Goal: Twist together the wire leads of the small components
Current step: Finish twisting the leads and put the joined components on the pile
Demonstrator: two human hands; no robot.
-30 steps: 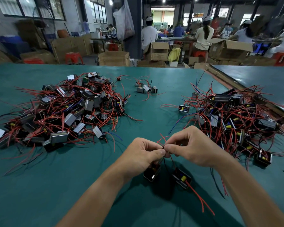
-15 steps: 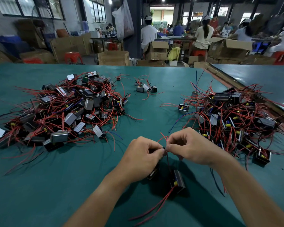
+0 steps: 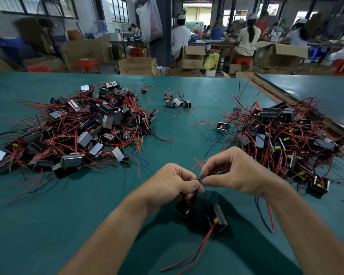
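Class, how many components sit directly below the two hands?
2. One component under the left hand; the other component, with a yellow part, right of it. More may be hidden.

Views: one, the head camera.
Position: worn on the person's head, above the green table.
Facing: forward and down, across the table toward the workshop beyond.
Nearest: both forearms enter from the bottom edge. The left hand and right hand meet just below centre, pinching the wire leads close to the lens.
Middle ground: the left pile and right pile flank the hands, farther off.
Far field: the top band takes in cartons and workers, well beyond the table.
Lens: wide-angle, taking in both piles and the room at once.
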